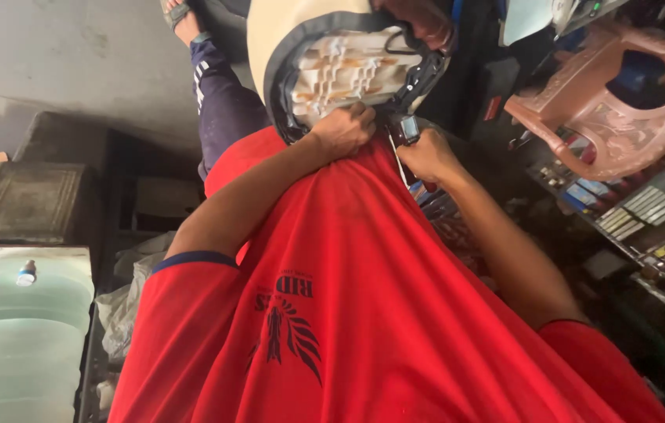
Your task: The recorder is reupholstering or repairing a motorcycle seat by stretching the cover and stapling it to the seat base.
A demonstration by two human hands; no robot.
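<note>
helmet (340, 66) top cut off by upper edge, left hand (346, 129) fingertips hidden under its rim

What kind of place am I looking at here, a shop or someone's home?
Probably a small, crowded repair shop or stall: shelves of small packaged goods, a pink plastic chair stacked up, and both hands, left hand and right hand, on a cream helmet-like shell.

Two hands (346, 129), one helmet (332, 63), one plastic chair (606, 110)
</note>
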